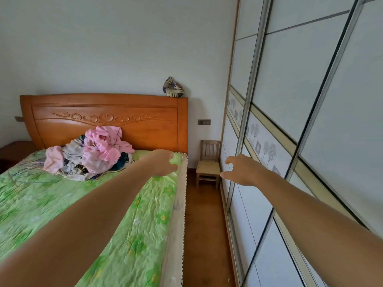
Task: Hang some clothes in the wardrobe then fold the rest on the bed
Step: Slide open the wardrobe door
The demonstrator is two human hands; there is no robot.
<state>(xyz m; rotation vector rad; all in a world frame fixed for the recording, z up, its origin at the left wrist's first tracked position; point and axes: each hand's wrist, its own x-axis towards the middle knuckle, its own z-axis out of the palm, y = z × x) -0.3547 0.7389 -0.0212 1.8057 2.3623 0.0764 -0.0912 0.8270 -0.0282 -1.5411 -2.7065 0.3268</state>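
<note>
A heap of clothes (91,156), mostly pink and pale fabrics, lies on the bed (51,195) near the wooden headboard (103,119). The bed has a green flowered sheet. The wardrobe (300,104) fills the right side, its white sliding doors shut. My left hand (165,164) is stretched out over the bed's right edge, fingers spread, holding nothing. My right hand (241,169) is held out close to the wardrobe door, fingers curled apart, holding nothing; whether it touches the door I cannot tell.
A small wooden chair (208,164) stands in the far corner between bed and wardrobe. A narrow strip of wooden floor (204,224) runs between them. A patterned cushion (173,87) rests on top of the headboard. A dark nightstand (12,152) sits at far left.
</note>
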